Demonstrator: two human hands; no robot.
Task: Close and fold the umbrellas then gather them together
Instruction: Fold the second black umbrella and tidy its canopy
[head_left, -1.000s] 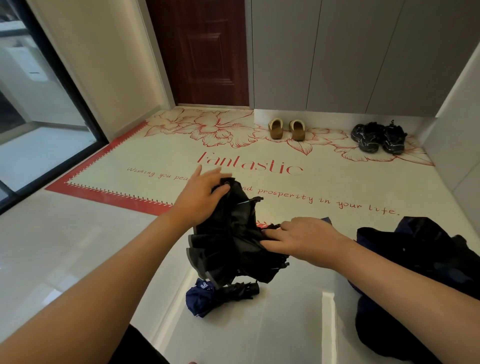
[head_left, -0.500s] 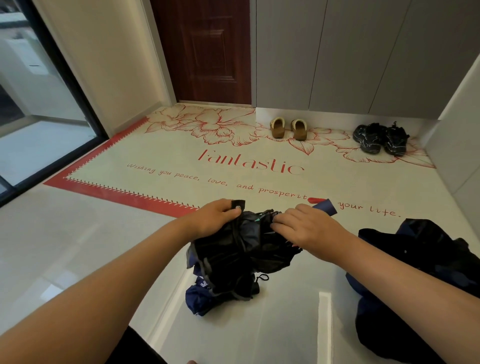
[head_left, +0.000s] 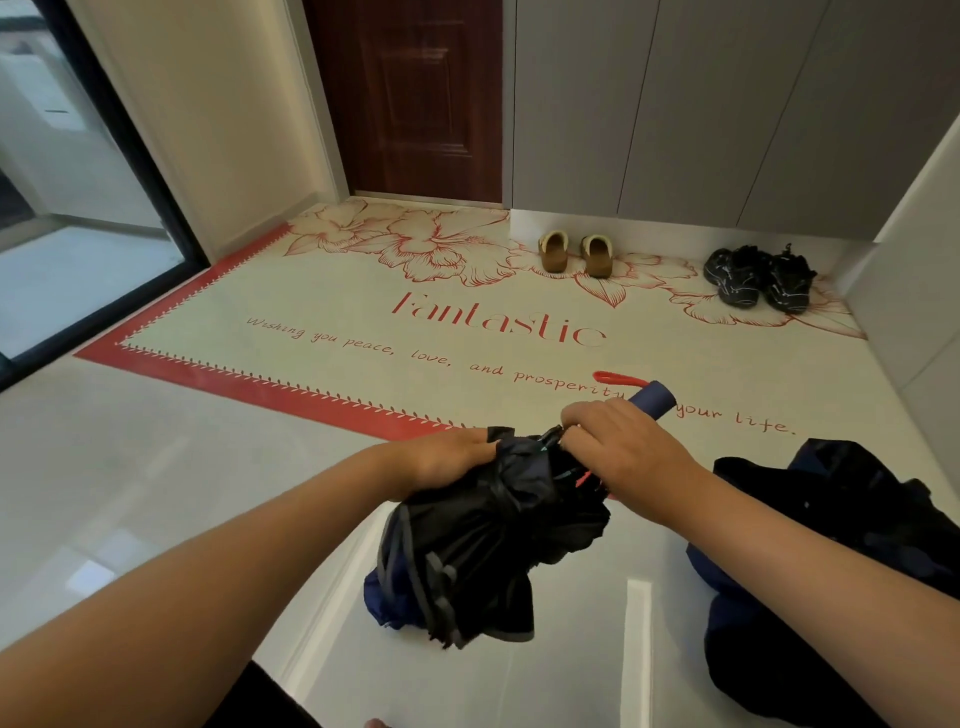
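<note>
I hold a collapsed black umbrella (head_left: 483, 540) above the pale floor, its loose canopy bunched and hanging towards me. My left hand (head_left: 441, 457) grips the canopy near its top. My right hand (head_left: 618, 447) is closed around the shaft end, where a dark blue handle (head_left: 655, 396) with a red wrist loop (head_left: 615, 378) sticks out. A dark blue folded umbrella (head_left: 376, 597) lies on the floor, mostly hidden under the black one. Another dark umbrella (head_left: 831, 561) lies crumpled at the right.
A cream mat (head_left: 322, 291) with red flowers and lettering covers the floor ahead. Tan slippers (head_left: 574, 253) and black shoes (head_left: 758, 278) stand by the far cabinet wall. A brown door (head_left: 415, 98) is at the back and a glass door (head_left: 78, 218) at the left.
The black umbrella has been tipped over so its handle points away from me. My right hand moved up to the handle end and my left hand shifted down onto the canopy.
</note>
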